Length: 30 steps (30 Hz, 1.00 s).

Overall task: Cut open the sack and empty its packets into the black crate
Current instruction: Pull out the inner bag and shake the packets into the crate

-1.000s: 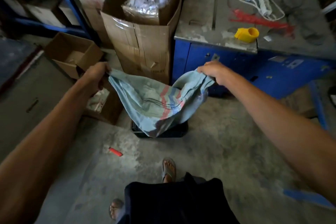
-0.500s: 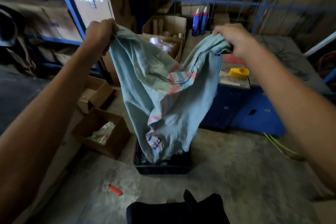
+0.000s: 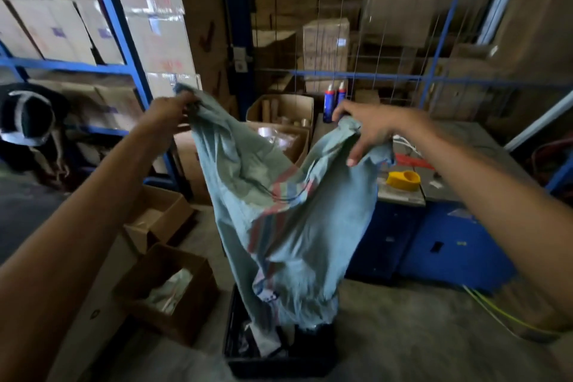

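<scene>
A pale blue woven sack point(image 3: 279, 214) with red and blue stripes hangs upside down and limp, its open mouth down inside the black crate point(image 3: 279, 364) on the floor. My left hand point(image 3: 173, 110) grips the sack's upper left corner. My right hand point(image 3: 366, 127) holds the upper right corner, fingers curled over the cloth. Packets point(image 3: 263, 341) show in the crate under the sack's mouth; most of the crate's inside is hidden by the sack.
Open cardboard boxes point(image 3: 167, 291) stand left of the crate. A blue cabinet point(image 3: 434, 242) with a yellow tape dispenser point(image 3: 403, 180) is at the right. Blue shelving with cartons fills the back. Another person point(image 3: 28, 124) crouches at far left.
Both hands have lifted the sack from low over the crate to chest height, so it now hangs full length with its mouth in the crate. The view has tilted up.
</scene>
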{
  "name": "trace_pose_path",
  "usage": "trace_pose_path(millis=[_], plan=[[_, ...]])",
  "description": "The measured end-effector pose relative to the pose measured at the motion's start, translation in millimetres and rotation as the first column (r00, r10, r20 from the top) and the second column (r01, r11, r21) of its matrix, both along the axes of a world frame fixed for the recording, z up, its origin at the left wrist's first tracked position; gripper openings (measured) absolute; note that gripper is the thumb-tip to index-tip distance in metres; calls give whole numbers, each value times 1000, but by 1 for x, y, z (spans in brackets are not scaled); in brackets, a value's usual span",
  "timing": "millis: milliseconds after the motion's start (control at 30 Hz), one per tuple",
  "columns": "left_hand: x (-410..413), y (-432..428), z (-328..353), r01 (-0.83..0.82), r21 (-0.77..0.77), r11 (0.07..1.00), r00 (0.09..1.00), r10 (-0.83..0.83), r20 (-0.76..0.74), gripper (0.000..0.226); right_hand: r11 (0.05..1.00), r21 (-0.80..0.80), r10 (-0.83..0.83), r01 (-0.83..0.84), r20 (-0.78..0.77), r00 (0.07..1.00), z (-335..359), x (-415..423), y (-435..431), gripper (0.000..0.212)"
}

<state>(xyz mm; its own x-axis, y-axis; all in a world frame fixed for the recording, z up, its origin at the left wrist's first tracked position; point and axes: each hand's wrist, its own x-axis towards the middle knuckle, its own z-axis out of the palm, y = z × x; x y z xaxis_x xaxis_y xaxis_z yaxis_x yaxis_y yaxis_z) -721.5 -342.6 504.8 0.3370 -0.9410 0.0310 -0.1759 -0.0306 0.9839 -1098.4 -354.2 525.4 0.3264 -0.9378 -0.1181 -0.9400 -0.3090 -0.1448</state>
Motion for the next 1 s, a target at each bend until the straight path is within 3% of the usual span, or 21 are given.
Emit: trace_pose_path(millis=[100, 167, 300, 433, 567, 633, 700, 733, 767, 833, 867, 900, 967, 1000], plan=[[-5, -1, -16, 94, -75, 993, 970, -109, -216, 33, 967, -256, 16, -22, -24, 1000, -6, 12, -7, 43], [-14, 3, -21, 189, -140, 972, 947, -218, -237, 44, 939, -343, 83, -36, 123, 989, -6, 20, -13, 44], [-43, 7, -18, 479, -180, 859, 874, -485, 10, 41, 952, -291, 225, -92, 465, 856, 1, 60, -11, 44], [-71, 3, -21, 661, -72, 747, 749, -651, 124, 76, 942, -297, 310, -157, 590, 745, 8, 96, -11, 38], [-77, -13, -45, 531, -118, 839, 847, -524, 90, 68, 937, -338, 262, -86, 517, 815, -1, 99, -16, 35], [-78, -19, -57, 413, -140, 900, 910, -403, 97, 62, 889, -452, 127, 79, 408, 904, -15, 93, -12, 44], [-77, -24, -68, 301, -154, 941, 953, -290, 91, 62, 770, -554, -36, 318, 461, 887, -32, 86, 6, 56], [-77, -26, -72, 252, -157, 955, 967, -244, 69, 64, 730, -540, -88, 419, 534, 841, -40, 84, 17, 62], [-77, -28, -74, 213, -155, 965, 977, -208, 44, 66, 759, -442, -152, 479, 595, 789, -48, 82, 29, 74], [-77, -29, -74, 167, -154, 974, 986, -168, 7, 69, 917, -22, -305, 399, 607, 734, -58, 81, 49, 101], [-78, -30, -74, 145, -155, 977, 989, -148, -9, 72, 937, 184, -348, 296, 571, 744, -62, 84, 56, 101], [-79, -31, -74, 125, -147, 981, 991, -131, -33, 76, 937, 279, -333, 210, 530, 780, -67, 86, 58, 85], [-82, -32, -76, 92, -115, 989, 990, -103, -96, 87, 964, 178, -261, 198, 473, 841, -77, 89, 52, 45], [-82, -32, -76, 89, -92, 992, 989, -99, -109, 91, 964, 105, -264, 244, 500, 825, -77, 91, 47, 32]])
